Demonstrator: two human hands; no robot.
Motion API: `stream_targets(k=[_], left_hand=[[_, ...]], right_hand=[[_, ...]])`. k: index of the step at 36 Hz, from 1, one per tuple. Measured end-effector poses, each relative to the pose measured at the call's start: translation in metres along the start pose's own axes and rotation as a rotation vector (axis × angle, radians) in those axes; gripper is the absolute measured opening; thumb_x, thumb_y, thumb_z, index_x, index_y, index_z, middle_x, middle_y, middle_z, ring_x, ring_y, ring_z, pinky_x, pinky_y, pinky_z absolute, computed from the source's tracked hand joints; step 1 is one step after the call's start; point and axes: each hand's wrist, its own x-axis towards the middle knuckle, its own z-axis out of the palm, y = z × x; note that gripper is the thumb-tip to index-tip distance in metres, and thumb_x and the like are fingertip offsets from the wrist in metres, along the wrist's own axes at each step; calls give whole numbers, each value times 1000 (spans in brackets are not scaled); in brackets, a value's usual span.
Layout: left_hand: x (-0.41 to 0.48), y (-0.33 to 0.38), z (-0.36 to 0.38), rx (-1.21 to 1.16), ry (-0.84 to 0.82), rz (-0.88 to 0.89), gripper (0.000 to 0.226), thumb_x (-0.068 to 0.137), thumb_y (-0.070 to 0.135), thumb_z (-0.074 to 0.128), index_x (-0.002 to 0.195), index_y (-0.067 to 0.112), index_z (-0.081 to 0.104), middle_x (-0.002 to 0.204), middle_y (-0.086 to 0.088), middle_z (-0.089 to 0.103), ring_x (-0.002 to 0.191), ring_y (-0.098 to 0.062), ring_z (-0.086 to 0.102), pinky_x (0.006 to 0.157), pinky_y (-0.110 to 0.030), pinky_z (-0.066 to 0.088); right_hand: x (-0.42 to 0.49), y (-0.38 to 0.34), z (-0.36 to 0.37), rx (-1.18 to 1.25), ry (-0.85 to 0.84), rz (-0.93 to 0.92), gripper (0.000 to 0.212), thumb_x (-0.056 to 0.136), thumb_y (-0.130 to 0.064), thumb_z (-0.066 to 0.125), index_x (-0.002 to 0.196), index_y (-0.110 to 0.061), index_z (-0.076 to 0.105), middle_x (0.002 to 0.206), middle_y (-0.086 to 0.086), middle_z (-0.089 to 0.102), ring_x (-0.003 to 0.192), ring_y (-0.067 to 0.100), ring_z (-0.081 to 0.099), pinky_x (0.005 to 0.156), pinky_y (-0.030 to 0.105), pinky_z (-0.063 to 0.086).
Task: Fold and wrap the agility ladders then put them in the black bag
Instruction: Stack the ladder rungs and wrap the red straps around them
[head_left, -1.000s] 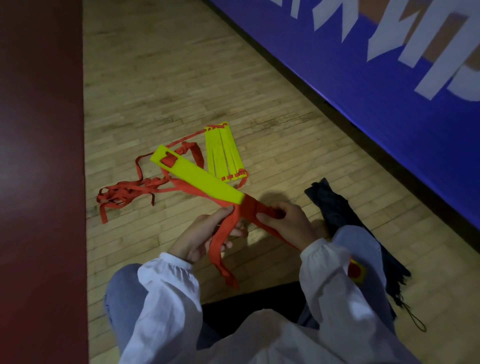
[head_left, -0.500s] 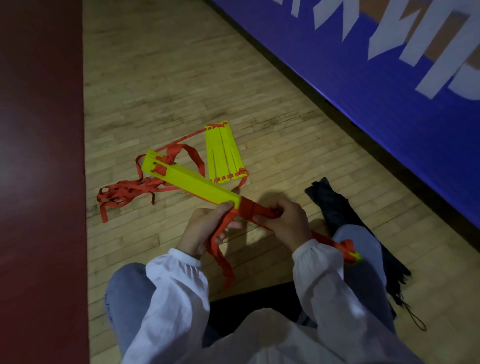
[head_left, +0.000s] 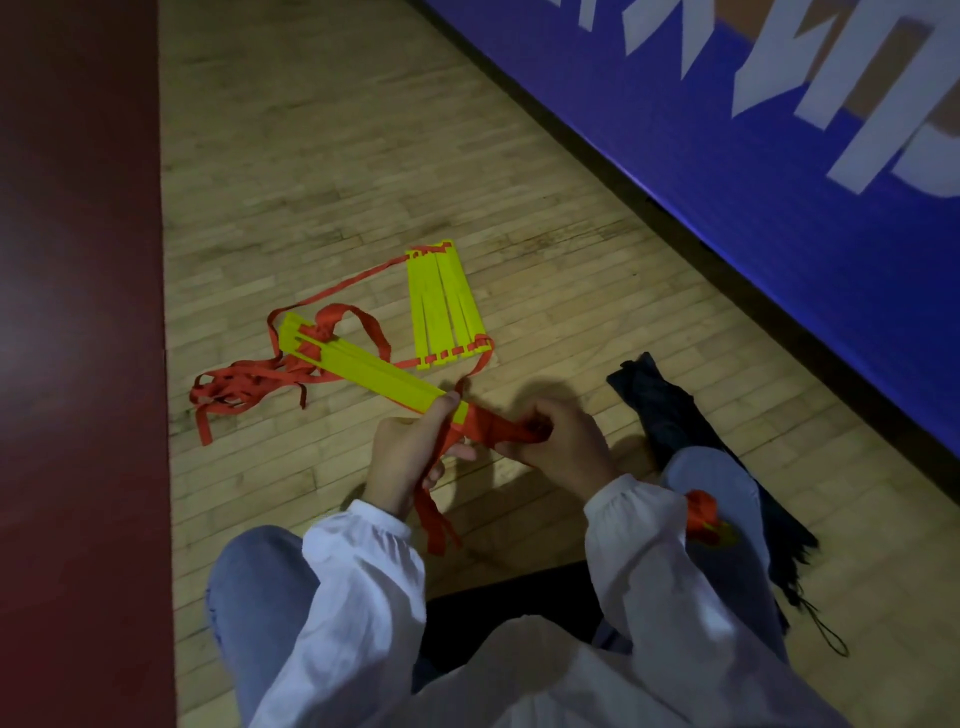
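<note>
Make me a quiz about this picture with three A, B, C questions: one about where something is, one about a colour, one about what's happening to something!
1. Where is the black fabric bag?
A. on the wooden floor by the person's right knee
B. hanging on the blue wall
C. on a chair

2. What colour are the long fabric straps?
A. green
B. red
C. white

3. The strap-wrapped stack of flat yellow plastic rungs is
A. inside the bag
B. lying untouched
C. held in both hands

Answers: 1 A, it lies beside the knee; 2 B, the loops are red; 3 C, the left hand and right hand grip it.
</note>
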Motion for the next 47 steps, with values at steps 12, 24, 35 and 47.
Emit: stream_targets(k=[12,24,35,47], left_hand=[[0,1,-5,45,-58,102,53,89,42,60,75,-9,70,71,-20,72,29,-13,35,32,-16,28],[2,8,-9,14,-273,-58,57,87,53,57,99,-2,65,89,-21,73,41,-19,58,37,-20,44],[6,4,-10,-82,-261,-24,41,93,36,57,95,-5,66,90,-24,72,40,-16,57,37,-19,45],[2,6,-4,-98,-180,10,38,97,19,52,93,-17,65,50,-5,66,29,-8,48,31,-15,37]], right_hand=[[2,2,-15,176,-242,109,39,89,-53,56,97,-16,60,100,9,68,93,25,66,77,32,47],[2,6,-11,188,-243,62,24,92,-47,53,89,-28,67,73,-10,60,69,4,56,65,22,37],[4,13,-3,167,-66,59,47,84,-43,69,122,-16,62,110,0,65,102,14,59,83,26,43],[6,12,11,33,77,7,49,68,-47,80,109,-24,63,107,3,59,102,22,57,90,45,48]])
